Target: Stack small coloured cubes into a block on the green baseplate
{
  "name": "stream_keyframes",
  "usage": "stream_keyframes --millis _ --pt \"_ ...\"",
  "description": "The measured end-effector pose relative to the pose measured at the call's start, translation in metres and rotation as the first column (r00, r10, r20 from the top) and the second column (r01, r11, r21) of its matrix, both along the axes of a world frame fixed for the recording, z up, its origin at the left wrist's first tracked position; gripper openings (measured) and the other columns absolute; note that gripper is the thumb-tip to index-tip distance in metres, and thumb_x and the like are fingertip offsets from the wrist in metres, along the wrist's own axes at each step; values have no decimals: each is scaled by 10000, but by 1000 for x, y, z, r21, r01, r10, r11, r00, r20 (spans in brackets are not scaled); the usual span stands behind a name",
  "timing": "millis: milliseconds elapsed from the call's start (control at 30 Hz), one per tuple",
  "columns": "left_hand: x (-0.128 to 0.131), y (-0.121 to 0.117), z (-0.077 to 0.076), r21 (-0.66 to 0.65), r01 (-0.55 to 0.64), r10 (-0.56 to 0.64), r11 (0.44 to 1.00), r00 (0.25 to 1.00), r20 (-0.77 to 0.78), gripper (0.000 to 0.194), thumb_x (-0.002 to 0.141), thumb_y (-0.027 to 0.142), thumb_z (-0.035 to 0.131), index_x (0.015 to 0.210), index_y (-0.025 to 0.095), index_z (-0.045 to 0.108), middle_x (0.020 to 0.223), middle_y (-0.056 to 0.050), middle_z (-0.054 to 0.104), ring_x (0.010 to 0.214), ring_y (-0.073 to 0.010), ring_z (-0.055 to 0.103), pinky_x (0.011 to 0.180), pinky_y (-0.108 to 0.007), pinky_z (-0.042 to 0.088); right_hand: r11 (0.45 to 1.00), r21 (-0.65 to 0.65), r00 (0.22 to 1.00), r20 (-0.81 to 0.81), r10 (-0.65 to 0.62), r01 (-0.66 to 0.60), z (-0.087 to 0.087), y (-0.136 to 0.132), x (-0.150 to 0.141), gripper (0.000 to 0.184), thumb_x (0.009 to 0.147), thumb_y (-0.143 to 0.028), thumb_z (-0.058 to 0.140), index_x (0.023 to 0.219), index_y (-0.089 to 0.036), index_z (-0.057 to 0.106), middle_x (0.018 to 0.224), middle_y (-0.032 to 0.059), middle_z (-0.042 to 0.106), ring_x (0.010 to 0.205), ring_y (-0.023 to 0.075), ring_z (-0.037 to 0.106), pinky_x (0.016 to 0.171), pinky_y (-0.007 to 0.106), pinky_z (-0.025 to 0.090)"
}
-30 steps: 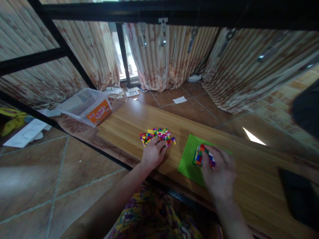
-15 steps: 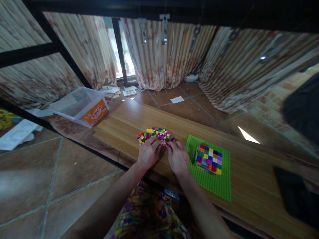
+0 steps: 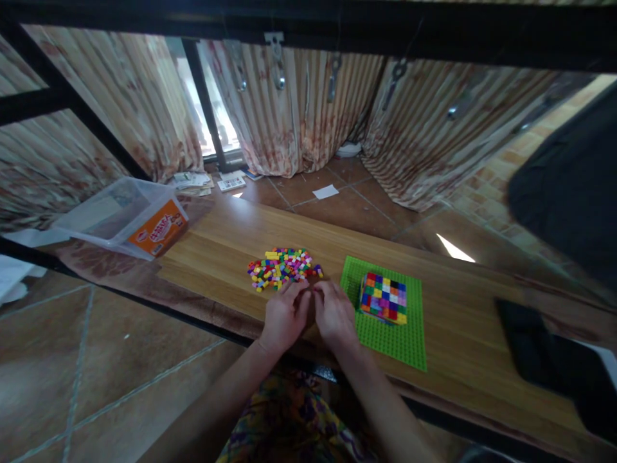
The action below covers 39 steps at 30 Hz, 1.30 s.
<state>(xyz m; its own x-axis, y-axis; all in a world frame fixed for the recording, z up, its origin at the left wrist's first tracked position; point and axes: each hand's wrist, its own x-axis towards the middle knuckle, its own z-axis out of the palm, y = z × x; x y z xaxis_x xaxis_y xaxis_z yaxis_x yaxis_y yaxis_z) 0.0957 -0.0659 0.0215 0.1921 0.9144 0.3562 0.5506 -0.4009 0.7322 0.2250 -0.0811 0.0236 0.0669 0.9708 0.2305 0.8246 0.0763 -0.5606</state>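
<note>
Far side: striped curtains (image 3: 332,116) hanging to floor, narrow window (image 3: 219,116) letting daylight in | floor (image 3: 144,347): brown tiles showing pale joints, a bright patch (image 3: 454,248) lying far right | wooden table (image 3: 231,225) stretching left to right

Thing at fingertips of right hand (image 3: 336,316) too small to tell. Dark shape (image 3: 571,173), well right of grip, is cut by edge.

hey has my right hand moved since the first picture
Yes, the right hand moved left, from the brick block on the green baseplate to beside the loose bricks.
</note>
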Motion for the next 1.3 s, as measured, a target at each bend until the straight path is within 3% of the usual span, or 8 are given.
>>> stream_keyframes --millis 100,200,400,533,667,767,1033,1300 --pt "10 -4 8 -228 97 -60 969 985 164 199 914 279 514 937 182 686 913 -44 714 848 -162 651 785 -276 506 999 38 989 -145 10 -4 8 -20 4 177 954 -203 436 947 -190 613 897 59 640 844 190 589 787 306 447" --pt "18 -4 15 -405 247 -96 880 929 357 205 871 311 561 819 172 702 780 -18 700 728 -141 624 677 -241 480 999 38 969 -243 -29 39 15 -36 10 148 939 -208 472 938 -199 620 902 49 645 850 181 598 775 297 455" --pt "32 -8 17 -574 393 -58 719 856 513 153 766 302 655 749 154 692 595 20 607 543 -102 514 539 -216 402 996 10 919 -386 -78 89 18 -54 26 106 875 -174 554 924 -206 642 869 26 658 794 157 617 721 270 477" --pt "33 -11 14 -514 347 -97 785 887 451 121 787 264 628 780 162 691 698 -3 664 653 -124 591 634 -228 461 992 32 906 -411 -98 122 11 -63 32 120 875 -203 558 949 -206 653 924 41 689 840 165 645 739 277 498" --pt "22 -10 11 -370 195 -120 908 969 216 113 828 210 577 825 178 685 792 -18 693 751 -139 628 703 -240 477 991 39 919 -380 -106 130 3 -69 34 138 889 -238 539 941 -201 660 926 53 701 864 181 656 742 290 506" --pt "8 -8 8 -266 86 -79 960 996 35 120 846 180 549 822 182 667 798 -24 689 731 -137 621 670 -238 468 995 28 938 -336 -82 97 -2 -62 30 172 901 -246 509 939 -200 671 921 62 702 848 187 654 734 300 503" --pt "-25 -7 0 -69 1 -10 998 991 -135 125 873 147 527 899 202 637 861 -37 674 792 -156 636 726 -272 499 998 61 974 -225 11 3 -7 -4 4 245 912 -172 442 955 -189 682 901 72 682 851 186 631 793 308 479" --pt "-31 -3 -5 -49 -38 27 998 979 -203 128 891 160 525 941 213 631 909 -36 670 841 -161 641 748 -273 519 999 -51 1000 28 15 -14 -8 30 -10 212 924 -184 472 965 -216 677 960 65 655 843 184 609 750 291 442"
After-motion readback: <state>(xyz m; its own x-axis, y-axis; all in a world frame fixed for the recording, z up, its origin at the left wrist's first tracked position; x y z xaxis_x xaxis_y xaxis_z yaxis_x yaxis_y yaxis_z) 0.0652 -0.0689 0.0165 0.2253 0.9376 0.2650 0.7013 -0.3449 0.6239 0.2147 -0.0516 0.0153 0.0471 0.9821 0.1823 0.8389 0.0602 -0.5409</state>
